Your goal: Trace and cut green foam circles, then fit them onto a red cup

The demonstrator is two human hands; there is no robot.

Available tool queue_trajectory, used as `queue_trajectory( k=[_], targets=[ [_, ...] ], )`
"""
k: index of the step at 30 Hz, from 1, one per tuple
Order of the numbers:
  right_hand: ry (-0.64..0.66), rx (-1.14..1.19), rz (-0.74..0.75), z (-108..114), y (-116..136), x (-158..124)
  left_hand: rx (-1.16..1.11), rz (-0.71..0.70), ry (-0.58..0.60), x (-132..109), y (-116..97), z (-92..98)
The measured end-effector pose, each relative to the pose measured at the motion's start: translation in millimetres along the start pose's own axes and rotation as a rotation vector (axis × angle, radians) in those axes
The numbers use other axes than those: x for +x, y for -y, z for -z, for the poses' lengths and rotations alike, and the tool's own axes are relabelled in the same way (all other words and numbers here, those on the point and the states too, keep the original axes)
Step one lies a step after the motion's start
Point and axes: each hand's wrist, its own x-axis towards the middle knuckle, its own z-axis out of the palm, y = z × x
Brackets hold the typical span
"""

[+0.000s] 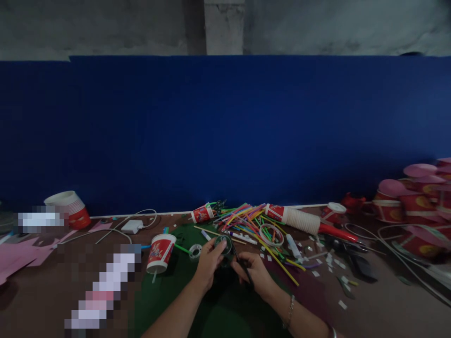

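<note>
Near the middle of the table, my left hand (208, 263) pinches a small dark round piece (223, 244) with pale markings, held up between thumb and fingers. My right hand (256, 274) is closed around dark-handled scissors (248, 276), whose blades point up beside the round piece. Whether the blades touch it I cannot tell. Left of my hands, a red-and-white paper cup (161, 253) stands upside down with a green straw poking from its side. A roll of clear tape (195, 251) lies between that cup and my left hand.
Beyond my hands lies a pile of coloured straws (243, 217), with a long stack of nested paper cups (301, 220) beside it. Paper scraps (329, 260) litter the right. Pink-topped red cups (421, 202) crowd the far right; pink paper (21, 256) lies left. A blue partition (225, 131) closes the back.
</note>
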Motion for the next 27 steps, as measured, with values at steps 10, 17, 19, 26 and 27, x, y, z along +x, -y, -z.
queue_trajectory(
  k=[10,17,19,26,27],
  targets=[
    [0.052,-0.005,0.073,4,-7,0,0.039,-0.020,0.132,2,4,5.7],
    [0.061,-0.009,0.005,4,-1,-1,0.067,0.021,0.145,5,3,9.0],
    [0.066,-0.021,-0.012,4,1,-2,0.069,0.037,0.147,5,2,9.0],
    [0.121,0.015,-0.031,8,0,0,0.135,0.045,0.146,4,-3,10.8],
    [0.140,0.024,-0.028,10,-1,1,0.154,0.049,0.164,5,-3,11.6]
  ],
)
